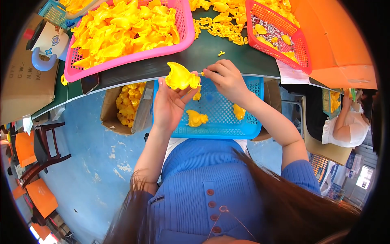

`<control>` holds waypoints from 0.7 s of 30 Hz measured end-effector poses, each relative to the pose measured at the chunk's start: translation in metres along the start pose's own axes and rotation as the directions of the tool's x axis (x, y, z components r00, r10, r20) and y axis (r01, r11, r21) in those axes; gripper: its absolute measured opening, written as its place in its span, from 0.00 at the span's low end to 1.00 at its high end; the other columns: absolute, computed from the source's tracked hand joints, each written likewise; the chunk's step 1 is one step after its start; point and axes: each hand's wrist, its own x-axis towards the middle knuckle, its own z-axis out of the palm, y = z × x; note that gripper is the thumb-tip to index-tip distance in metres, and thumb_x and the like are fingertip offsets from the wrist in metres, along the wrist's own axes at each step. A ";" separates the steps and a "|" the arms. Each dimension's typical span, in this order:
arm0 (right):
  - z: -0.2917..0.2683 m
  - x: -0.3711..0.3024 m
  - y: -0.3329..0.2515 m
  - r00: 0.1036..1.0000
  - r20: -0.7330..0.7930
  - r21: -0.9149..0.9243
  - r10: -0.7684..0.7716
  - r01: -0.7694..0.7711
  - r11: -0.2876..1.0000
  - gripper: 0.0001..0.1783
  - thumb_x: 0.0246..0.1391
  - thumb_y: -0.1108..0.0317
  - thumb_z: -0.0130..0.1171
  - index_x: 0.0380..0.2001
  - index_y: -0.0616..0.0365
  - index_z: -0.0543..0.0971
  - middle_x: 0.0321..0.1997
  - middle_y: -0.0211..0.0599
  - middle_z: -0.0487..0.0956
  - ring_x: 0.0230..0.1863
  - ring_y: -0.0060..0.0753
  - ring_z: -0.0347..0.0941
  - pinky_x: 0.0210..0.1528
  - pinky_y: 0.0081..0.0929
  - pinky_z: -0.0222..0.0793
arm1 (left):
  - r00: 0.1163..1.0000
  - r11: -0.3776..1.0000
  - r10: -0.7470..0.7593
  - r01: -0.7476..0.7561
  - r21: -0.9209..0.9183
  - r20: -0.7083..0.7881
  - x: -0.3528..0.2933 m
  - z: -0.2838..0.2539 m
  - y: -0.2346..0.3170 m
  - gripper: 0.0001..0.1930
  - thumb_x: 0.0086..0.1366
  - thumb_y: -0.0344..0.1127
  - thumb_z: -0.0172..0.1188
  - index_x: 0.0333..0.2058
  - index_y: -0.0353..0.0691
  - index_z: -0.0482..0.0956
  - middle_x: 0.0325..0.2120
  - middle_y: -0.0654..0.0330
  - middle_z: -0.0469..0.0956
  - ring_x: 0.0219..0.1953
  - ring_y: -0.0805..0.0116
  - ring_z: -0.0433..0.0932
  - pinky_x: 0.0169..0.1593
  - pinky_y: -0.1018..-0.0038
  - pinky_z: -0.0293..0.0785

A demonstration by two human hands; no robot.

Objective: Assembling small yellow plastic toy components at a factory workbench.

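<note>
My left hand (167, 106) holds up a hollow yellow plastic shell (178, 76), its open inside facing me, near the table's front edge. Close by its right side, my right hand (229, 81) pinches a small yellow piece (202, 74) between thumb and fingers. Whether that piece touches the shell, I cannot tell. Beneath both hands is a blue mesh basket (219, 133) at my lap. In it lie a yellow figure-like part (196, 118) at the middle and another yellow part (239, 111) toward the right.
A pink basket (189, 30) heaped with yellow shells stands on the dark green table (150, 61). A red basket (302, 51) holds small metal pieces. Loose yellow parts (223, 28) lie between them. A mug (50, 40) and a phone (89, 83) sit left; a co-worker (345, 128) sits right.
</note>
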 end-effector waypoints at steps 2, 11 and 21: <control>-0.004 0.005 -0.002 1.000 -0.020 0.018 -0.013 0.013 1.000 0.15 0.36 0.80 0.61 0.33 0.58 0.79 0.33 0.34 0.75 0.33 0.33 0.72 0.35 0.28 0.70 | 0.999 0.999 -0.029 0.028 -0.020 -0.026 0.001 -0.001 0.002 0.31 0.66 0.56 0.35 0.57 0.36 0.57 0.51 0.42 0.65 0.51 0.53 0.70 0.53 0.66 0.71; -0.039 0.050 -0.019 0.992 0.048 0.556 0.113 -0.120 0.822 0.09 0.38 0.79 0.64 0.27 0.59 0.81 0.27 0.34 0.79 0.32 0.28 0.74 0.33 0.22 0.70 | 0.948 0.949 -0.309 0.313 -0.043 0.080 0.005 0.003 -0.004 0.30 0.67 0.58 0.31 0.50 0.35 0.64 0.39 0.46 0.75 0.38 0.60 0.78 0.39 0.70 0.79; -0.041 0.052 -0.018 0.990 0.124 0.547 0.062 -0.120 0.829 0.08 0.38 0.77 0.64 0.27 0.59 0.81 0.28 0.33 0.78 0.33 0.30 0.73 0.34 0.24 0.71 | 0.947 0.948 -0.317 0.317 0.002 0.061 0.004 0.006 -0.004 0.30 0.67 0.57 0.30 0.49 0.35 0.64 0.37 0.50 0.74 0.38 0.62 0.78 0.37 0.70 0.80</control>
